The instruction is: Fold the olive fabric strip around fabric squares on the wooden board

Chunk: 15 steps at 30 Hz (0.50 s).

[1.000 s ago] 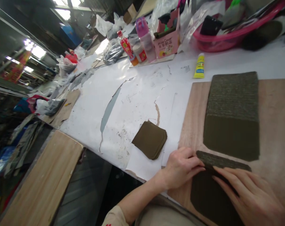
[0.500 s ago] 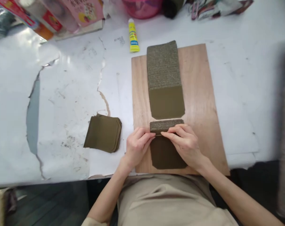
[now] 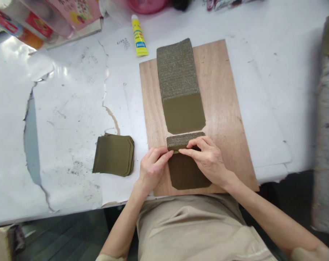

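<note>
A dark olive fabric piece (image 3: 189, 172) with clipped corners lies at the near edge of a wooden board (image 3: 218, 83). Along its top runs a folded strip of grey-brown ribbed fabric (image 3: 182, 140). My left hand (image 3: 152, 167) pinches the left end of the fold where the two fabrics meet. My right hand (image 3: 209, 156) has its fingertips closed on the same fold, to the right of the left thumb. Just beyond lies a stack of ribbed pieces (image 3: 177, 70) with an olive lower part (image 3: 184, 113).
Left of the board lies a small stack of olive pieces (image 3: 113, 155) on the white-covered table (image 3: 72, 145). A yellow glue tube (image 3: 139, 38) is beyond the board. Bottles (image 3: 41, 21) and a pink container (image 3: 148, 4) stand at the back.
The whole view has shifted, so the board and table things sit further left and slightly higher. My right fingertips have moved a little leftward along the fold, closer to my left thumb.
</note>
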Tool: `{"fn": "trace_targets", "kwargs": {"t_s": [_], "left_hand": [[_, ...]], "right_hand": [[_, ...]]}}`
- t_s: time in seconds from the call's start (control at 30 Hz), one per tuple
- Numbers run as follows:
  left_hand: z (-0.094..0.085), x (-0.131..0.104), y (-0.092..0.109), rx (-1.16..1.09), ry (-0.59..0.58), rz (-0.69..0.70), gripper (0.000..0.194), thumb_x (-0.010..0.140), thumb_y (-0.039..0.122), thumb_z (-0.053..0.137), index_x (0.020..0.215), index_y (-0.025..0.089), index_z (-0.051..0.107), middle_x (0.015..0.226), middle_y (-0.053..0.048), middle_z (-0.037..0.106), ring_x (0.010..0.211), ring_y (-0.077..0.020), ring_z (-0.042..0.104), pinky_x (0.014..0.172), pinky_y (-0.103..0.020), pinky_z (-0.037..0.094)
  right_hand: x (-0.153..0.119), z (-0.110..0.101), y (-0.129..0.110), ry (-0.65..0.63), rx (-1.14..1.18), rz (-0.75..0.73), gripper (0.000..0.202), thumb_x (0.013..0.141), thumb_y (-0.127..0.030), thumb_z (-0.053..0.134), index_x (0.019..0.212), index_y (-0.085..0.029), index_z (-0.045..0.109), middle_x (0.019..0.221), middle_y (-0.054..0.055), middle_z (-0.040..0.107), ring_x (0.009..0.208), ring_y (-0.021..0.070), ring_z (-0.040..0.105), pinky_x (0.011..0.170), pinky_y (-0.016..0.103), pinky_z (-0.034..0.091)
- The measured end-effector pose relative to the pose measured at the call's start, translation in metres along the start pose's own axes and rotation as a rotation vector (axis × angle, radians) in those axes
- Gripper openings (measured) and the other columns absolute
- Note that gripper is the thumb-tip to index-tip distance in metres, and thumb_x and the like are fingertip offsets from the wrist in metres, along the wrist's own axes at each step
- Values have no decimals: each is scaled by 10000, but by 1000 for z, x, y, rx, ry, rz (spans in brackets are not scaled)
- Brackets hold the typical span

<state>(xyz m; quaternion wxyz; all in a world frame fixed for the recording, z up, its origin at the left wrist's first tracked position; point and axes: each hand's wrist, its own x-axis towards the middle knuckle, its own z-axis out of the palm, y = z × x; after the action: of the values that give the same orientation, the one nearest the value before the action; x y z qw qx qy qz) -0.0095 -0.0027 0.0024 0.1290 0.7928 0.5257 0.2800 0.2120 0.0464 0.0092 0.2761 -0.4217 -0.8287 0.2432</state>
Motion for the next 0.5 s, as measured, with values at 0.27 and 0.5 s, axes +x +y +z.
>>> {"fn": "trace_targets", "kwargs": {"t_s": [0.27, 0.5], "left_hand": [[0, -2, 0, 24, -21, 9, 312, 925, 80, 526, 1191, 206, 629, 1021, -78, 654, 901, -160, 578, 747, -284, 515], [-1, -1, -4, -61, 2, -21, 271, 926, 90, 526, 1138, 210, 647, 1006, -67, 666, 920, -157, 606, 783, -290, 529]], "right_hand": [[-1, -1, 2, -58, 30, -31, 315, 955, -131, 498, 1085, -292, 736, 940, 38, 629, 913, 168, 526, 788, 296, 482], [-1, 1, 2, -53, -5, -21, 322, 952, -117, 494, 1072, -295, 735, 943, 36, 633, 904, 170, 515, 771, 296, 475]]}}
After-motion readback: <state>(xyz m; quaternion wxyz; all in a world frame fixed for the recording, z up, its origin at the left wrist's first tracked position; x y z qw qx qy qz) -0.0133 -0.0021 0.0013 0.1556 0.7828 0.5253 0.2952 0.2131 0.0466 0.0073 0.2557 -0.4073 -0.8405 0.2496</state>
